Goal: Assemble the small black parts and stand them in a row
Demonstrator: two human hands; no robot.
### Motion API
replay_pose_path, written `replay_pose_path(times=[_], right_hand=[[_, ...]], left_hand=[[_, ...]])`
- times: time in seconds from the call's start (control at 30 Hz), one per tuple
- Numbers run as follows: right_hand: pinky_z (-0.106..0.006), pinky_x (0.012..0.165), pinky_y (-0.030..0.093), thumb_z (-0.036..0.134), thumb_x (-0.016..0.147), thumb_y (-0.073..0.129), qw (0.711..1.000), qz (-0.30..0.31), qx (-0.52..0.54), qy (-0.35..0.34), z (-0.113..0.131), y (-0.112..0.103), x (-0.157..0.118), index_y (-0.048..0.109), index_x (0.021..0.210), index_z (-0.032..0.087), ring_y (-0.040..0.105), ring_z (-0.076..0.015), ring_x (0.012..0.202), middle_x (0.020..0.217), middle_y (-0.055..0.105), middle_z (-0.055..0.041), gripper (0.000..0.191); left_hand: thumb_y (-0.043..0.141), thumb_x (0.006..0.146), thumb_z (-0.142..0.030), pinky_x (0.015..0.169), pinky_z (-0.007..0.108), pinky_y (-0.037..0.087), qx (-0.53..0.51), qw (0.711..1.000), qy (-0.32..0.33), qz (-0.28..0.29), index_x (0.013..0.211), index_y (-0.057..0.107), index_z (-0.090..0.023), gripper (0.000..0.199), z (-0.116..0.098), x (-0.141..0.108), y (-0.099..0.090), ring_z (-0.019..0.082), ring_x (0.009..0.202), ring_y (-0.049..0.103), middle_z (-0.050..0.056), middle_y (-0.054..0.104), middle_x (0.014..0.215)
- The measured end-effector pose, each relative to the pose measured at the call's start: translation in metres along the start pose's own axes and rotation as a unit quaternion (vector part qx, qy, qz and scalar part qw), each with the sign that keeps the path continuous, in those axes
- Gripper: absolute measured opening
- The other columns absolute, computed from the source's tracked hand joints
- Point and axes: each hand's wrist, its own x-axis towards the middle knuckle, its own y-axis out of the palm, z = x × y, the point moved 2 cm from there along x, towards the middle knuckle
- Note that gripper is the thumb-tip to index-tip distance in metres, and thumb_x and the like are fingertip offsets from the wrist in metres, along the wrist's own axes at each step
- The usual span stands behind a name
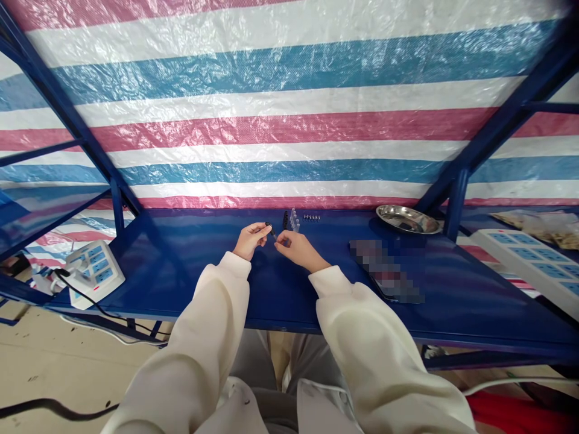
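Note:
My left hand [252, 241] is pinched on a small black cap-like piece [268, 225] above the blue table. Just to its right, the fingers of my right hand [298, 248] are closed together near the piece's lower end; what they hold is too small to make out. Behind my right hand stands a short row of small black pieces [285, 218]. Beside them is a row of clear little tubes [294, 218]. Several tiny shiny metal pieces [312, 217] lie in a line further right.
A round metal dish [407, 219] sits at the table's back right. Nearer lies a pixelated dark flat object [384, 271]. White power strips [97, 271] with a cable are at the left, and another power strip [529, 256] is at the right. Blue frame posts [458, 202] rise behind.

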Motion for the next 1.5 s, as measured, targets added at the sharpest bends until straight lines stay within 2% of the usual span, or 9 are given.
replay_pose_path(times=[0.17,0.37,0.53,0.73,0.93,1.13,1.3,1.4,1.5], right_hand=[[-0.022,0.059,0.041,0.019,0.069,0.059,0.992,0.068,-0.044,0.101,-0.014,-0.015,-0.004,0.061,0.066,0.018,0.057,-0.0123,0.061,0.065,0.063,-0.0003,0.004],[-0.026,0.067,0.041,0.022,0.075,0.057,0.973,-0.001,-0.153,0.172,-0.027,-0.026,-0.005,0.066,0.076,0.017,0.061,-0.0180,0.077,0.079,0.068,-0.0064,0.010],[-0.028,0.068,0.041,0.030,0.080,0.055,0.958,-0.010,-0.191,0.213,-0.031,-0.020,-0.004,0.067,0.081,0.017,0.063,-0.0218,0.085,0.089,0.069,-0.0096,0.017],[-0.028,0.068,0.042,0.029,0.081,0.054,0.954,-0.005,-0.204,0.221,-0.035,-0.012,-0.002,0.067,0.085,0.017,0.063,-0.0229,0.086,0.093,0.068,-0.0117,0.019],[-0.027,0.069,0.042,0.030,0.078,0.060,0.958,0.010,-0.178,0.223,-0.044,-0.014,-0.002,0.066,0.090,0.016,0.063,-0.0210,0.085,0.089,0.068,-0.0090,0.020],[-0.026,0.070,0.043,0.030,0.073,0.066,0.967,0.014,-0.151,0.206,-0.050,-0.016,-0.003,0.065,0.090,0.015,0.062,-0.0178,0.078,0.082,0.068,-0.0068,0.023],[-0.025,0.071,0.043,0.029,0.074,0.065,0.966,0.015,-0.154,0.205,-0.050,-0.015,-0.002,0.065,0.092,0.014,0.062,-0.0182,0.081,0.084,0.068,-0.0072,0.024],[-0.026,0.070,0.042,0.030,0.074,0.065,0.965,0.009,-0.160,0.207,-0.051,-0.013,-0.002,0.065,0.091,0.014,0.062,-0.0186,0.081,0.085,0.068,-0.0072,0.024],[-0.026,0.069,0.042,0.032,0.074,0.064,0.963,0.001,-0.170,0.211,-0.051,-0.012,-0.002,0.065,0.092,0.015,0.062,-0.0193,0.082,0.085,0.068,-0.0072,0.024]], left_hand=[[0.076,0.058,-0.043,0.045,0.021,0.031,0.101,0.994,0.044,-0.025,0.073,0.064,-0.014,0.036,0.001,-0.001,0.003,0.006,0.045,0.043,-0.003,0.053,0.053],[0.075,0.061,-0.023,0.060,0.024,0.037,0.359,0.922,0.146,-0.022,0.066,0.067,-0.016,0.011,0.019,0.002,0.022,0.010,0.057,0.049,0.002,0.063,0.067],[0.070,0.068,-0.023,0.065,0.027,0.039,0.446,0.881,0.155,-0.031,0.072,0.068,-0.017,0.007,0.029,0.009,0.032,0.013,0.064,0.052,0.004,0.064,0.073],[0.068,0.070,-0.025,0.067,0.029,0.039,0.570,0.813,0.116,-0.007,0.067,0.067,-0.017,0.008,0.029,0.009,0.033,0.017,0.072,0.054,0.005,0.063,0.075],[0.070,0.070,-0.034,0.070,0.032,0.038,0.604,0.792,0.085,-0.018,0.075,0.068,-0.018,0.017,0.025,0.003,0.031,0.022,0.082,0.055,0.007,0.064,0.084],[0.068,0.073,-0.028,0.077,0.033,0.038,0.597,0.785,0.158,-0.040,0.098,0.064,-0.018,0.027,0.008,-0.010,0.025,0.023,0.090,0.054,0.007,0.064,0.092],[0.050,0.086,-0.027,0.082,0.034,0.038,0.623,0.748,0.229,0.025,0.123,0.055,-0.018,0.039,0.004,-0.014,0.029,0.022,0.095,0.052,0.009,0.062,0.103],[0.041,0.089,-0.021,0.081,0.033,0.038,0.645,0.728,0.224,0.064,0.125,0.054,-0.020,0.039,0.010,-0.014,0.030,0.020,0.094,0.052,0.009,0.061,0.104],[0.044,0.087,-0.019,0.078,0.032,0.038,0.653,0.725,0.207,0.073,0.121,0.058,-0.021,0.036,0.013,-0.012,0.029,0.020,0.091,0.053,0.009,0.061,0.102]])
